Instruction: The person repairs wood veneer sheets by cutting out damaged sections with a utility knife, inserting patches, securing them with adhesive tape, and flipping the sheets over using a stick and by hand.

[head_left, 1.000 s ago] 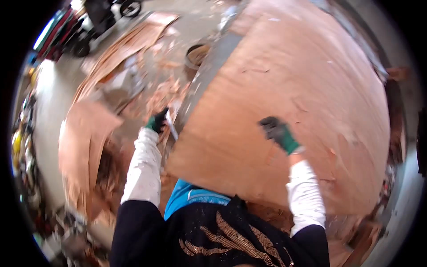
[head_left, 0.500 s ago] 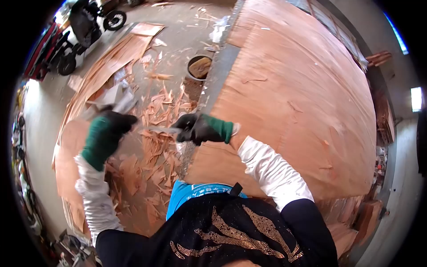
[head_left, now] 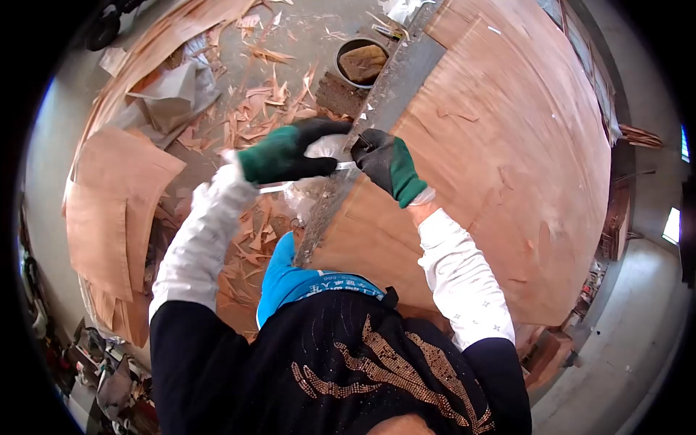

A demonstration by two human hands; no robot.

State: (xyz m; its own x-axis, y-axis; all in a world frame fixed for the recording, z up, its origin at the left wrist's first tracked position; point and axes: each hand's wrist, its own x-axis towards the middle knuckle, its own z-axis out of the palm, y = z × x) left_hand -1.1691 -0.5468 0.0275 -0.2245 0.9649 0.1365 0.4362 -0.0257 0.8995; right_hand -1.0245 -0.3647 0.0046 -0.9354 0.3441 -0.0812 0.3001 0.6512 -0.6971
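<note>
White strip [head_left: 346, 166] sits over the left edge of the sheet [head_left: 500, 174], probably light, thin, bendy, best pinched by its ends; right hand [head_left: 391, 164] clenched on its right end, left hand [head_left: 281, 154] half-curled, grip can't be told.

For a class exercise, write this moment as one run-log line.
left hand: part open, at white strip; right hand: curled, at strip's end; grip on strip: unclear; wooden sheet: below right hand; bucket: brown block inside

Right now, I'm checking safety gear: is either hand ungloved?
No, the left hand and right hand are both gloved in green and black.
</note>
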